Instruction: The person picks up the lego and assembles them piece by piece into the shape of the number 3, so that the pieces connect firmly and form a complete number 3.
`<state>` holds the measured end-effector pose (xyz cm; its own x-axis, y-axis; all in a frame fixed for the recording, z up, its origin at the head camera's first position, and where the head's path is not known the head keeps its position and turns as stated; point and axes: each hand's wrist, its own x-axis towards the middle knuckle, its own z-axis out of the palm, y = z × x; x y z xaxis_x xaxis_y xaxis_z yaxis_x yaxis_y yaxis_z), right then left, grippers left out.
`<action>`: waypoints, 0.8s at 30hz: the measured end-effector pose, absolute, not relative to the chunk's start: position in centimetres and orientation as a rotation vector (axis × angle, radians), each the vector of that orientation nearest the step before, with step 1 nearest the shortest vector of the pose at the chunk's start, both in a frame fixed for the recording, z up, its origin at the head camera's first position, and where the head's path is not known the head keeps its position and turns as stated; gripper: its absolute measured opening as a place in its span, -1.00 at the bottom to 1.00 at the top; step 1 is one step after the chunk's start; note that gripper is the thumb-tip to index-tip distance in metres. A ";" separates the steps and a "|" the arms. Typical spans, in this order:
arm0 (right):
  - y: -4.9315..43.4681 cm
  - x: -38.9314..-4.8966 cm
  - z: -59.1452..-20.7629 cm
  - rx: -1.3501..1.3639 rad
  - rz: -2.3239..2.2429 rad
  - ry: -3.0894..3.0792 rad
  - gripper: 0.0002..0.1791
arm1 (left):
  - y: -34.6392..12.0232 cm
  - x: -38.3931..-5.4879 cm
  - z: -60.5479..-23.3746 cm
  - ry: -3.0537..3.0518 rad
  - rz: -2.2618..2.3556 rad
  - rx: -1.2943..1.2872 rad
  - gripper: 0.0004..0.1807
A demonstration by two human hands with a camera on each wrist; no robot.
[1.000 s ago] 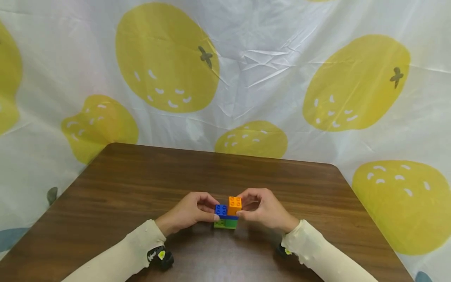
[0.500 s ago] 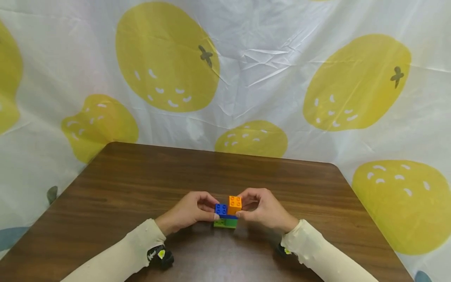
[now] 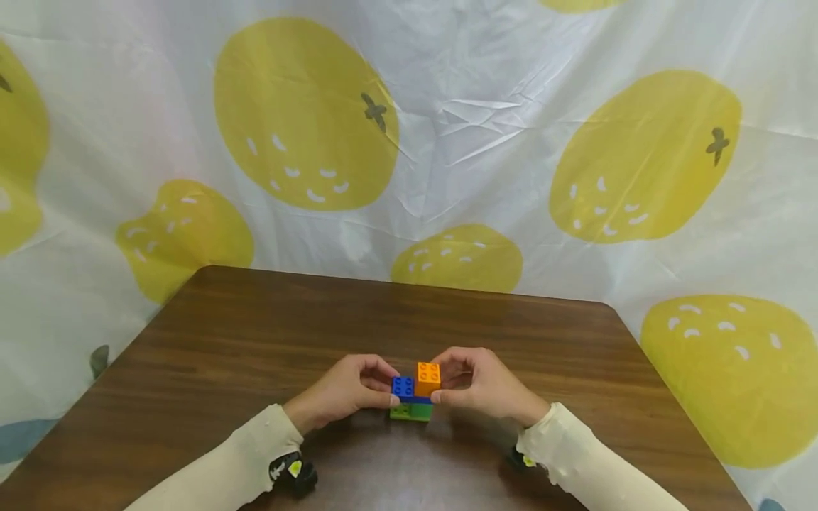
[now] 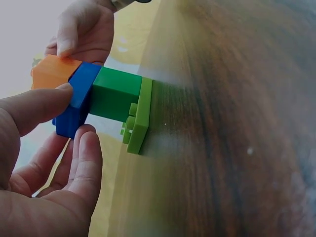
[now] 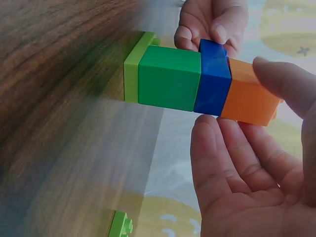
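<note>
Brown surface (image 3: 307, 312) bears the upright stack (image 5: 195, 81); its long blue block (image 3: 402, 386) runs left to right, fingers of the left hand (image 3: 340, 390) pinching its left end, those of the right hand (image 3: 491, 387) pinching the orange block (image 3: 427, 380) atop its right

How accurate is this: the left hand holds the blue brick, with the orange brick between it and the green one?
Not quite: the right wrist view shows the orange brick on top of the blue brick, which sits on the green brick. The left hand is as you say.
</note>
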<state>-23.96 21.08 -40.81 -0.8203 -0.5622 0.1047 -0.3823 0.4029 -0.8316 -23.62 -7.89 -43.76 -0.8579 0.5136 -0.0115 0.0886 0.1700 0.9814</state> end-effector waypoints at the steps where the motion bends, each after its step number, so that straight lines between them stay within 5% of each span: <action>1: 21.2 -23.9 -40.9 -0.839 -1.390 2.456 -0.56 | -7.9 -23.6 -43.8 2.111 1.733 0.570 -0.58; 24: 23.0 -24.4 -40.7 -0.876 -1.480 2.562 -0.64 | -7.7 -23.8 -43.9 2.113 1.750 0.562 -0.57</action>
<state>-24.36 23.04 -40.74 -0.8374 -0.4977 0.2261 -0.4445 0.3793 -0.8115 -23.76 -7.68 -43.94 -0.8643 0.5030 -0.0089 0.0850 0.1635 0.9829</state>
